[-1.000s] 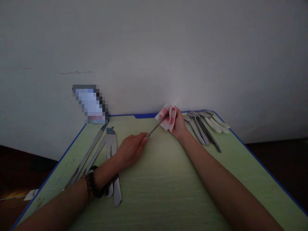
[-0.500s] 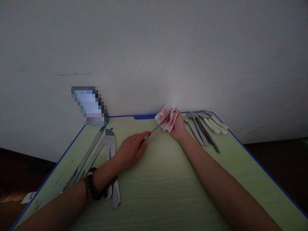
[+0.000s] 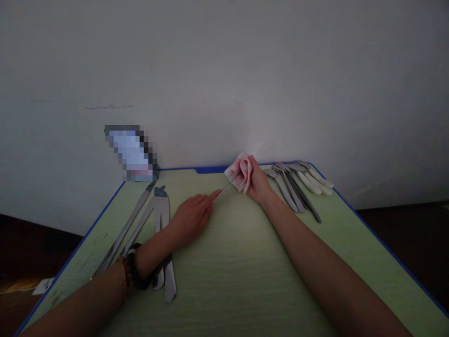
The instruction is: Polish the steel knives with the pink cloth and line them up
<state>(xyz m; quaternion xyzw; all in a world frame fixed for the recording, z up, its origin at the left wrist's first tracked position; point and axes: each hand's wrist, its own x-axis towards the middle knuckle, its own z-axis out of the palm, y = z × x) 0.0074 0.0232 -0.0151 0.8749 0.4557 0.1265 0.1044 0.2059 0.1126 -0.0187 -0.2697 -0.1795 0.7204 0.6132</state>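
Note:
My left hand (image 3: 191,217) is closed around one end of a slim metal utensil (image 3: 226,187), by its shape a table knife. It slants up and to the right, and its far end is hidden in a pink and white checked cloth (image 3: 239,174). Bunched in my right hand (image 3: 259,181), the cloth is folded around the knife near the table's back edge. Beneath and beside my left forearm lie several metal knives (image 3: 170,276), partly covered by the arm.
Spoons and other metal cutlery (image 3: 289,189) lie at the back right, beside white-handled pieces (image 3: 308,181). A blurred-out phone-like device (image 3: 130,154) leans against the wall (image 3: 224,84) at the back left. The pale green table (image 3: 224,281) has a blue edge.
The knife has turned to show a narrower edge, and less of it shows between hand and cloth. The cloth and my right hand have shifted slightly left.

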